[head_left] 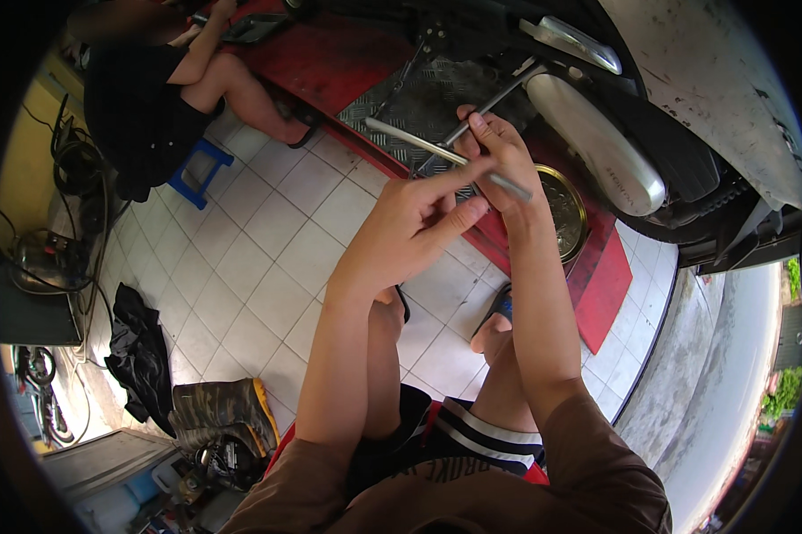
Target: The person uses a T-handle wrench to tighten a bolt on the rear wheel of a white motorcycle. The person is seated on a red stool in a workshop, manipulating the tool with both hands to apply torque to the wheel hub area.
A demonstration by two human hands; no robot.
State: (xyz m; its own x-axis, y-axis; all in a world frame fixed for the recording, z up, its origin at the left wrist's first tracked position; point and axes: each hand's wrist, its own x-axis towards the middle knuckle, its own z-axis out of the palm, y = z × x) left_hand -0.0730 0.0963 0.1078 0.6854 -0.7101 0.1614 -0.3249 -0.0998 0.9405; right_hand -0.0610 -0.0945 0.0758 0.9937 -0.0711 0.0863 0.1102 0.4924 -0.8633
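Two bare hands met at a T-wrench above the near long edge of the red platform (607,280). The right hand (500,158) was closed loosely on the T-wrench (419,142), thumb and fingers around its shaft just past the crossbar. The left hand (401,227) was half open, with its index finger reaching to the crossbar beside the right wrist, its thumb held out and its other fingers curled; that finger was blurred, and I could not tell how firmly it pressed. The crossbar lay aslant, one end out over the platform's near edge, the other, also blurred, over the right wrist. The shaft ran away toward the motorcycle (681,147); I could not tell whether its tip was seated on anything

A round tin (582,209) with a golden rim was on the platform near its right end, just beside the right forearm. Above the tin, the motorcycle's silver exhaust (601,147) slanted down to the right

Near the platform's far left part, another person (134,98) sat on a blue stool (202,171). On the tiled floor (267,240), well apart from the platform, were a black cloth (140,356) and camouflage boots (218,409)
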